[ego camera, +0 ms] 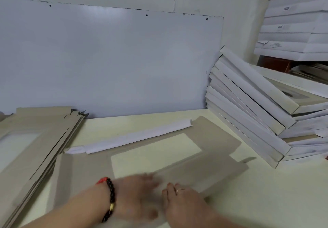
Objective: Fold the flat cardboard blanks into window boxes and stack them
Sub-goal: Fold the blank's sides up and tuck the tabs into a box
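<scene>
A grey-brown cardboard blank with a rectangular window lies flat on the pale table, its far flap folded up and showing white. My left hand, with a beaded bracelet on the wrist, lies flat on the blank's near flap, fingers straight and blurred. My right hand, wearing a ring, presses flat on the same flap just beside it. A pile of flat blanks lies at the left. Folded white window boxes are stacked in a leaning pile at the right.
A white board leans on the wall behind the table. More white boxes tower at the top right. Bare table top shows at the front right.
</scene>
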Motion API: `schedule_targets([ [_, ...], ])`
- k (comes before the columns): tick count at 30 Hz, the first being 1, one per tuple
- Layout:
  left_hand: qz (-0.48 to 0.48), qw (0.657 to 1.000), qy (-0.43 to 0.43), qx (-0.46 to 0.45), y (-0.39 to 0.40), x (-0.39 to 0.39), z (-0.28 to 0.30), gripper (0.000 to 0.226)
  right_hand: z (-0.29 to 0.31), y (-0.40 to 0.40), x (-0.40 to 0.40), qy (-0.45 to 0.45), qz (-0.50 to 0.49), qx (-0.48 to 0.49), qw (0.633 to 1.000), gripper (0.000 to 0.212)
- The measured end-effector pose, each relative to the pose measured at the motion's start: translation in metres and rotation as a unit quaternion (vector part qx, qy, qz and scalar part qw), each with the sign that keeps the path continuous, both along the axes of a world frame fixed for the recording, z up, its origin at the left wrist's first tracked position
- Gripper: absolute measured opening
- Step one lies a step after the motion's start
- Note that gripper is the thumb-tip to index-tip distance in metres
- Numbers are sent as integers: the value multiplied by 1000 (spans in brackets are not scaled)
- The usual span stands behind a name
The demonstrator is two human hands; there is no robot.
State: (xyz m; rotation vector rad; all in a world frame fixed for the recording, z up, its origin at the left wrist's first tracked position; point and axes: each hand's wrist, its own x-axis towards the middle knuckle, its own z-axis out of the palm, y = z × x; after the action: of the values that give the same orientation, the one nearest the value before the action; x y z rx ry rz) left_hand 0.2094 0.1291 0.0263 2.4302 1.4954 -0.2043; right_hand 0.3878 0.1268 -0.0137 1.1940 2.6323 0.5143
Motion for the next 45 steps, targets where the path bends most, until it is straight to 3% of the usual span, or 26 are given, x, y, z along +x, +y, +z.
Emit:
schedule_targets([
  [3, 2, 999, 41, -3, -30, 10, -21, 56, -7, -3, -14, -34, 46, 12, 998, 40],
  [7, 61, 996, 57, 25, -50, 9, -30, 65, -7, -1, -1, 6, 101, -22, 995, 36],
  [9, 79, 992, 63, 75, -51, 9, -32, 58, -4, 9, 12, 50, 130, -55, 989, 35],
  [13, 61, 993, 82, 53, -51, -5, -36, 53, 11, 37, 54, 78, 70, -80, 991, 57],
  [16, 51, 994, 91, 32, -52, -15, -27, 55, 12, 42, 74, 54, 41, -130, 989, 57],
  [19, 68, 994, 83, 20, -49, -27, -17, 53, 16, 40, 79, 62, 35, -146, 987, 51],
  [23, 102, 993, 64, -12, -30, -39, 9, 30, 47, 55, 72, 53, 3, -195, 979, 19],
  [25, 127, 989, 55, -50, -12, -42, 17, 21, 62, 73, 65, 47, -11, -247, 968, 26],
  [28, 194, 976, 57, -77, 12, -44, 19, 35, 64, 99, 54, 58, -41, -294, 953, 44],
  [32, 250, 962, 106, -17, 29, -41, 3, 52, 47, 114, 36, 35, -68, -215, 974, 57],
  [35, 262, 956, 103, 83, 32, -28, -19, 46, 29, 112, 20, 89, -49, -110, 989, 40],
  [37, 280, 942, 77, 167, 30, -20, -35, 40, 13, 105, 6, 133, 7, 32, 991, 29],
  [39, 288, 929, 46, 230, 27, -12, -47, 37, 3, 93, -13, 219, 15, 122, 968, 12],
  [41, 285, 927, 10, 244, 27, -4, -54, 36, -5, 84, -34, 309, 29, 116, 944, 2],
  [45, 293, 936, -21, 194, 31, 0, -67, 48, -27, 75, -60, 284, -4, -28, 958, 39],
])
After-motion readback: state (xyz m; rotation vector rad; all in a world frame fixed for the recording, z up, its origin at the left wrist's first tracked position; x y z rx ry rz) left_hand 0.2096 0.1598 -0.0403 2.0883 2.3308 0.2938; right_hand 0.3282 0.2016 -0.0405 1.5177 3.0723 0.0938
